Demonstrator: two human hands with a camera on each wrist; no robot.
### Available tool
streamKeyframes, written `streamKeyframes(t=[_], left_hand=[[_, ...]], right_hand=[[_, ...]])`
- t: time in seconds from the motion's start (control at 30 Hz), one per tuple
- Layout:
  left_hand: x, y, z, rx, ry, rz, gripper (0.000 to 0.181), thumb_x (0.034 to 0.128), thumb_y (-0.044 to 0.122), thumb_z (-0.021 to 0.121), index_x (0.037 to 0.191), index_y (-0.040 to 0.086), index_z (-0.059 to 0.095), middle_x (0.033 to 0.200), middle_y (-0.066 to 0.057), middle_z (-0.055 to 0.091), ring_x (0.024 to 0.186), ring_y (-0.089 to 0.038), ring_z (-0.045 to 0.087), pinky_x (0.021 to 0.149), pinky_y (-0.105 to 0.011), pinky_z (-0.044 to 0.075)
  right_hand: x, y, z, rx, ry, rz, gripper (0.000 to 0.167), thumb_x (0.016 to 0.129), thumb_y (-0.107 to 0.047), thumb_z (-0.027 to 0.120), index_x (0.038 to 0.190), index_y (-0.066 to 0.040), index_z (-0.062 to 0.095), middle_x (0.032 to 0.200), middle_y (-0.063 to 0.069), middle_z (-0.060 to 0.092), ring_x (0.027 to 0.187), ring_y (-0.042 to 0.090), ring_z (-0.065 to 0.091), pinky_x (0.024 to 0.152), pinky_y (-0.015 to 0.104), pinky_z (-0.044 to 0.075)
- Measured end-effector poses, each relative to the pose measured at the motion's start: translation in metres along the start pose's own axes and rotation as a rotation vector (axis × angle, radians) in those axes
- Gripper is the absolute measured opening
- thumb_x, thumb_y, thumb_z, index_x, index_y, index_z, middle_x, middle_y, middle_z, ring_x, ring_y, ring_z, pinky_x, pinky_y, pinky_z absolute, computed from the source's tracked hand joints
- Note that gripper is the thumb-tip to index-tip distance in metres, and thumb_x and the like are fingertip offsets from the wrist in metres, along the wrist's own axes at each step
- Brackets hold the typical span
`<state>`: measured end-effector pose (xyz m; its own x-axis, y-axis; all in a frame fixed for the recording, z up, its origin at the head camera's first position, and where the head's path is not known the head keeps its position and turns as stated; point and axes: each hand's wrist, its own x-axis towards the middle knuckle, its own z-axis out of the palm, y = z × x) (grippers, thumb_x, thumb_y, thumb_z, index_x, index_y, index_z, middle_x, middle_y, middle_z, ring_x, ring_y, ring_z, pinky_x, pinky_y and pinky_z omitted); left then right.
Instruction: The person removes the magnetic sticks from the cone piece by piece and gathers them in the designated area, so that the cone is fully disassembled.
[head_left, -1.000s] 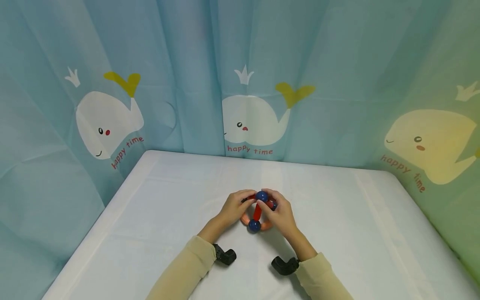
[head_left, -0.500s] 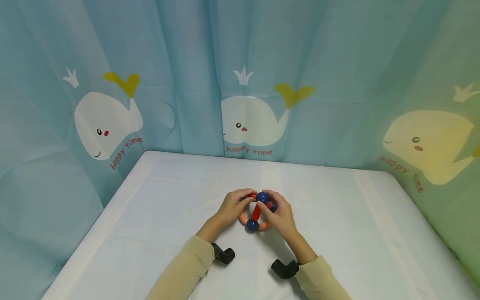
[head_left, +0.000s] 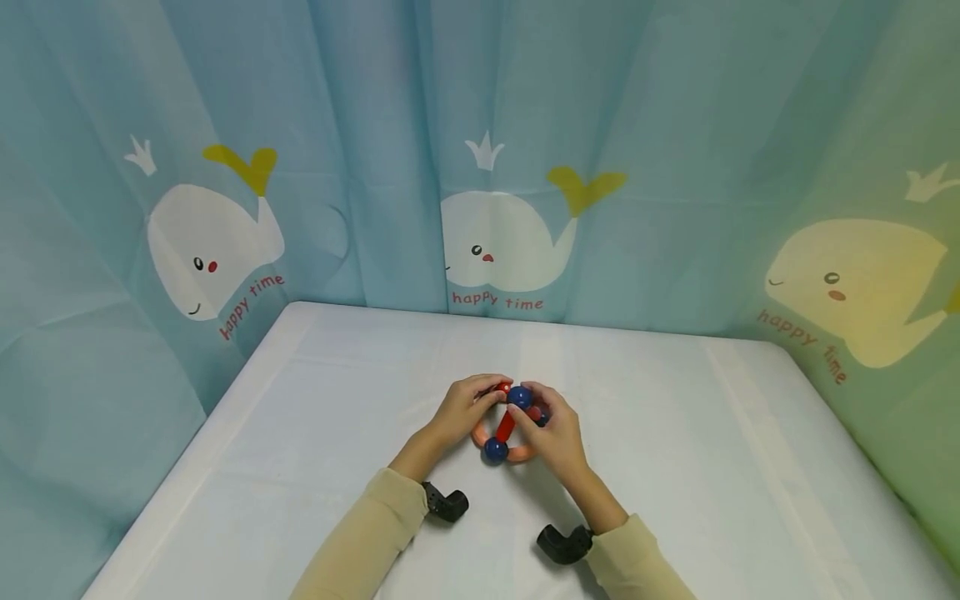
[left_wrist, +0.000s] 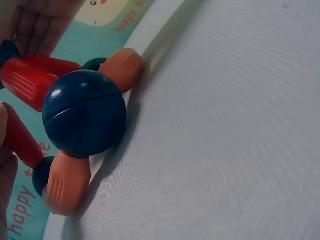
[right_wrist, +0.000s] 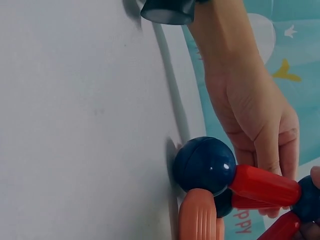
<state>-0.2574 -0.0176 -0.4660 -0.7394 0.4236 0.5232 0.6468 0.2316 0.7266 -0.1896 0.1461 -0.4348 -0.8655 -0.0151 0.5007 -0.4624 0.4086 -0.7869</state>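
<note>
In the head view a toy frame of balls and rods stands on the white table. Its blue top ball joins a straight red rod that slopes to a blue lower ball. Curved orange rods run along the base from that lower ball. My left hand pinches another red rod near the top, at the frame's left side. My right hand holds the top ball with thumb and fingers from the right. Fingers partly hide the far side, where one more blue ball shows.
A white cloth covers the table. Behind and beside it hangs a blue curtain printed with whales. Black wrist-worn pieces sit on both wrists, just above the tabletop.
The lower ball and its sloping red rod have swung a little to the left. Both hands have shifted slightly left with the frame, keeping their hold.
</note>
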Motion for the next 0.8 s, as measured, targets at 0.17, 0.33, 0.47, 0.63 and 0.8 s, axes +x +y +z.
streamKeyframes(t=[0.17, 0.33, 0.47, 0.63, 0.8], left_hand=[[0.001, 0.0, -0.001, 0.002, -0.007, -0.009, 0.028, 0.0914, 0.015, 0.056, 0.115, 0.003, 0.063, 0.114, -0.009, 0.062, 0.108, -0.019, 0.055, 0.091, -0.028, 0.043], [0.001, -0.002, -0.001, 0.016, -0.001, -0.015, 0.028, 0.0912, 0.015, 0.057, 0.116, 0.004, 0.063, 0.114, -0.008, 0.062, 0.108, -0.019, 0.056, 0.091, -0.029, 0.043], [-0.001, -0.002, -0.004, 0.022, 0.002, -0.01, 0.029, 0.0906, 0.014, 0.058, 0.117, 0.004, 0.063, 0.115, -0.009, 0.062, 0.109, -0.02, 0.055, 0.093, -0.031, 0.042], [-0.009, -0.002, -0.012, 0.044, -0.001, -0.061, 0.033, 0.091, 0.021, 0.058, 0.12, 0.005, 0.061, 0.119, -0.004, 0.06, 0.113, -0.016, 0.052, 0.094, -0.031, 0.041], [-0.023, 0.007, -0.023, 0.064, 0.017, -0.115, 0.033, 0.0902, 0.022, 0.06, 0.12, 0.008, 0.062, 0.12, -0.001, 0.06, 0.114, -0.013, 0.051, 0.095, -0.032, 0.04]], right_hand=[[-0.004, -0.004, 0.0, -0.002, 0.0, 0.023, 0.039, 0.078, -0.003, 0.073, 0.112, 0.007, 0.059, 0.103, 0.017, 0.062, 0.086, 0.028, 0.06, 0.076, 0.048, 0.049], [-0.008, -0.016, 0.0, 0.0, -0.021, 0.008, 0.038, 0.077, 0.001, 0.072, 0.111, 0.01, 0.059, 0.105, 0.021, 0.062, 0.089, 0.031, 0.061, 0.079, 0.047, 0.048], [-0.008, -0.039, -0.002, 0.02, -0.025, -0.002, 0.036, 0.077, 0.007, 0.069, 0.109, 0.015, 0.058, 0.103, 0.027, 0.061, 0.089, 0.039, 0.06, 0.078, 0.052, 0.047], [-0.006, -0.052, -0.006, 0.024, -0.06, 0.035, 0.035, 0.077, 0.007, 0.068, 0.11, 0.016, 0.056, 0.106, 0.03, 0.059, 0.092, 0.041, 0.059, 0.081, 0.053, 0.046], [-0.002, -0.051, -0.008, 0.031, -0.081, 0.069, 0.036, 0.078, 0.004, 0.069, 0.111, 0.014, 0.057, 0.109, 0.028, 0.058, 0.097, 0.04, 0.058, 0.085, 0.052, 0.044]])
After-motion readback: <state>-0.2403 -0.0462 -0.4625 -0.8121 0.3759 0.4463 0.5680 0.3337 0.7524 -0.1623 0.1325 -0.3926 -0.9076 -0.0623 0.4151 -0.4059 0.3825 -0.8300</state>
